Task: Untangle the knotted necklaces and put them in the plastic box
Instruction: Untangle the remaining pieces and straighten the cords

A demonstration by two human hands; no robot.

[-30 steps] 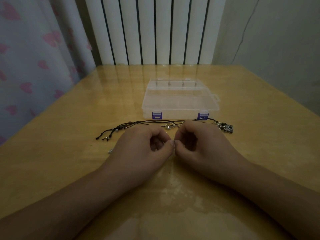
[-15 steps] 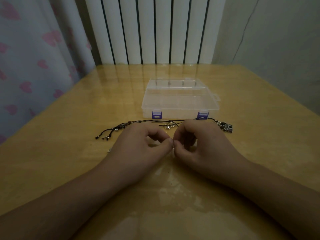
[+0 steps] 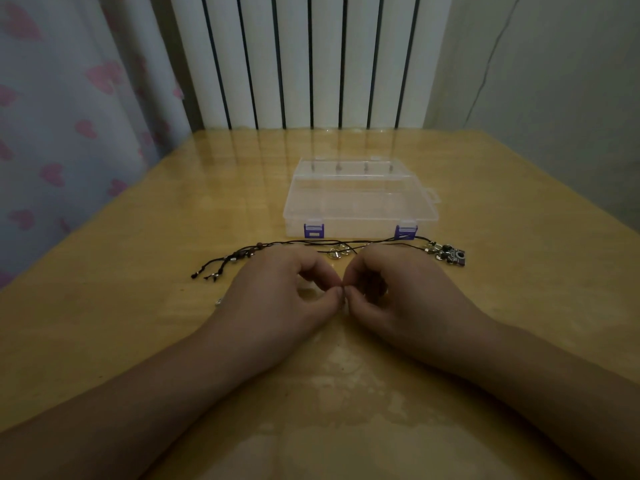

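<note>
Two hands, the left hand [image 3: 280,292] and right hand [image 3: 398,296], meet fingertip to fingertip just in front of the closed plastic box [image 3: 360,202], each pinched nearly shut; what they grip is too small to tell. The knotted necklaces [image 3: 311,243] lie between hands and box. Loosening the knot probably calls for gentle teasing, not pulling.

Clear plastic box [image 3: 360,202] with purple latches [image 3: 314,231], black-corded necklaces [image 3: 311,242], yellow wooden table [image 3: 138,271], pink-hearted curtain [image 3: 69,116]
</note>
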